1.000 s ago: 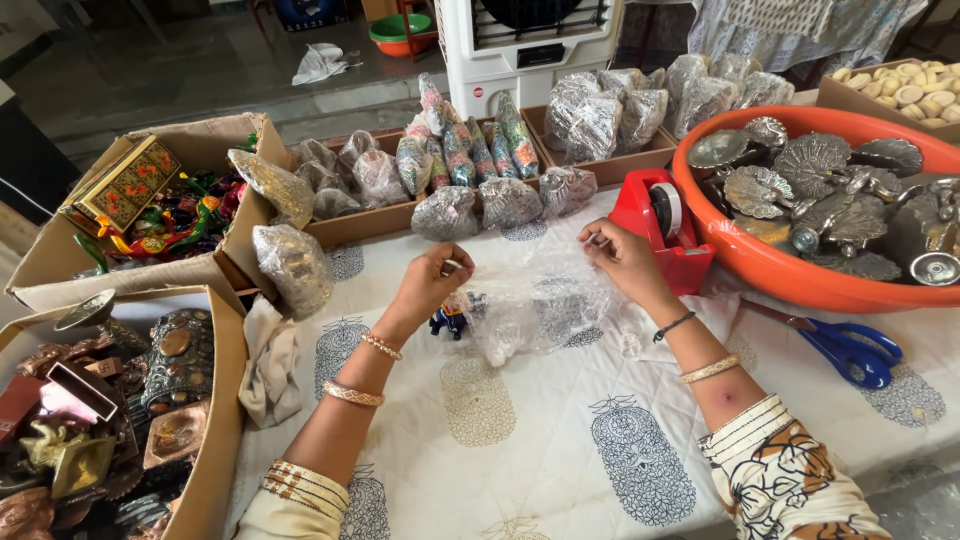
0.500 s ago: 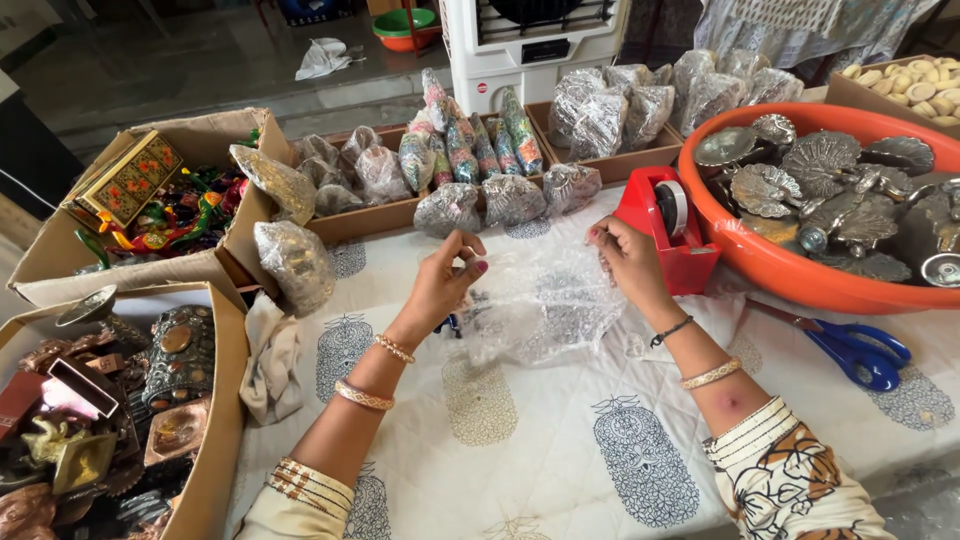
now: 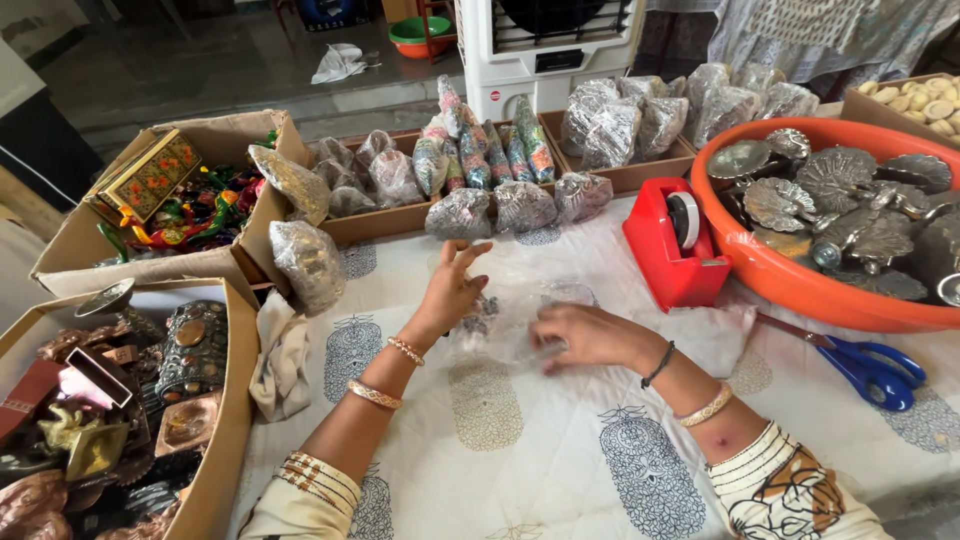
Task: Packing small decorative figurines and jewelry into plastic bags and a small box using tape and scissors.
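Left edge of worktop (image 3: 560, 470): open cardboard box (image 3: 225, 420) full of dark metal trinkets, a second cardboard box (image 3: 75, 235) behind it holding a painted wooden box (image 3: 150, 175) and bright painted figures. Crumpled cloth (image 3: 280, 350) lies just beside the near box. A foil-wrapped bundle (image 3: 308, 262) leans at the corner of the far box.

Back edge: shallow tray (image 3: 385, 222) with plastic-wrapped packets, three wrapped silver pieces (image 3: 520, 205) lined up in front of it.

Centre: left hand (image 3: 450, 292) is raised, fingers spread and half curled, pinching a small dark item inside a clear plastic bag (image 3: 510, 320); thumb and fingertips closed on it, the other fingers apart. The item itself is too small and blurred to identify. Bag lies flat on the patterned cloth of the worktop, mid-width, nearer the back edge than the front. Right hand (image 3: 590, 335) lies palm-down on the bag's right side, fingers together, pressing the plastic flat. Hands are near each other, not touching.

Right of centre: red tape dispenser (image 3: 675, 245), touching the orange tub (image 3: 790, 290) which holds silver-grey metal leaf and peacock shapes. Blue scissors (image 3: 870, 365) lie on the worktop in front of the tub, near the right edge. Second tray of wrapped bundles (image 3: 640, 125) sits behind the dispenser.
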